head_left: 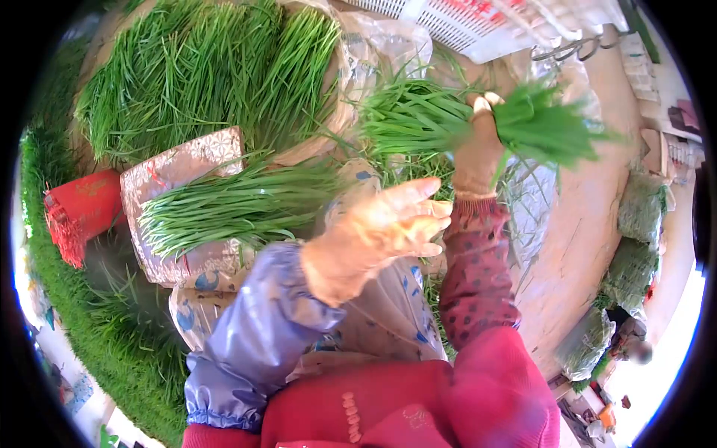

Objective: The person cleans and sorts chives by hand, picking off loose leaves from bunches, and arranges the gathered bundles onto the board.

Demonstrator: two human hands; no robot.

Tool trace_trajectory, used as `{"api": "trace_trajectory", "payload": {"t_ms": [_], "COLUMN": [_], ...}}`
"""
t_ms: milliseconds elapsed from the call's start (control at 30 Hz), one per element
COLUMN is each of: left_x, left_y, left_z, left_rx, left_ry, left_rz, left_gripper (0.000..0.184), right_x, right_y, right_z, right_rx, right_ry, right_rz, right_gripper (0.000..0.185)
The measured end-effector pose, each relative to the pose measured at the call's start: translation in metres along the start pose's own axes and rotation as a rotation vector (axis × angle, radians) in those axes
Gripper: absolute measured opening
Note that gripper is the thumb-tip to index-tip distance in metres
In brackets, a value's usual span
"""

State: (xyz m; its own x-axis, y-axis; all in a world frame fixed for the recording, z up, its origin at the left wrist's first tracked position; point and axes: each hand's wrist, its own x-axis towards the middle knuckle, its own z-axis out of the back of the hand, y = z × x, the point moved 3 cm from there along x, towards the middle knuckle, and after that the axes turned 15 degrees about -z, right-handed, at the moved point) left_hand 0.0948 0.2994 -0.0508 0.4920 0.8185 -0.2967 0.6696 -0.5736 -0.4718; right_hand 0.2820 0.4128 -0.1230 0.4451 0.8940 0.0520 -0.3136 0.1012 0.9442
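My right hand (479, 153), in a brown glove with bare fingertips, is closed around a bunch of garlic chives (541, 123). The leafy tips fan out to the right, and more long stalks (411, 116) lie to its left. My left hand (381, 231), also gloved, is held up in the middle with its fingers apart and nothing in them. Behind its wrist, a loose pile of garlic chives (231, 201) rests across a patterned board (146, 246) near my lap.
A large heap of garlic chives (202, 75) lies at the upper left. A white crate (478, 30) stands at the top. At the left is a roll of red ties (86, 209). Wrapped green bundles (635, 261) line the right side.
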Motion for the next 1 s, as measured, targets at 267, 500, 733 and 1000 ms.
{"api": "trace_trajectory", "payload": {"t_ms": [267,500,733,1000], "left_x": [0.013,-0.029,-0.084,-0.118], "left_y": [0.058,0.027,-0.006,-0.026], "left_z": [-0.024,-0.049,-0.076,-0.021], "left_rx": [-0.034,-0.368,-0.111,0.280], "left_ry": [0.044,0.066,-0.260,0.053], "left_rz": [-0.068,-0.269,-0.345,-0.303], "left_gripper": [0.099,0.067,0.040,0.034], "right_x": [-0.102,-0.162,-0.197,-0.229], "right_y": [0.123,0.125,0.165,0.121], "right_z": [0.063,0.071,0.089,0.087], "right_rx": [0.598,0.483,-0.026,0.714], "right_ry": [0.027,0.564,0.760,1.096], "right_rz": [-0.064,0.679,0.846,-0.309], "right_gripper": [0.026,0.032,0.037,0.049]}}
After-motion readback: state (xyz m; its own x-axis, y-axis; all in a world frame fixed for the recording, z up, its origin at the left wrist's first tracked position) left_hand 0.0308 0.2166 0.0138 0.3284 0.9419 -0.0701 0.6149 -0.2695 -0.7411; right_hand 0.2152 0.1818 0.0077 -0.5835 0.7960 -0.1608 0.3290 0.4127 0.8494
